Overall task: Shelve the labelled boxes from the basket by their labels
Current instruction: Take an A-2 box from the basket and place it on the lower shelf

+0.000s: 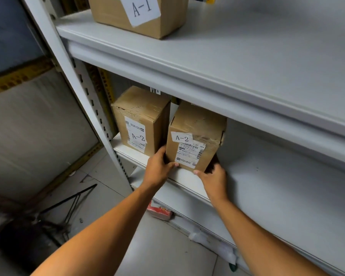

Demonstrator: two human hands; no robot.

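So your left hand point(157, 166) and right hand point(212, 176) grip the second A-2 box point(193, 140) beside the first A-2 box point(139, 120); A-1 box point(139, 12) is shelved above, basket unseen

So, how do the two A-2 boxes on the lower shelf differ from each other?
The right A-2 box is gripped by the left hand and the right hand; the left A-2 box stands free. The right box has its A-2 tag above the shipping label, while on the left box it sits over the label. The right box stands nearer the shelf's front edge. Both are brown taped cardboard.
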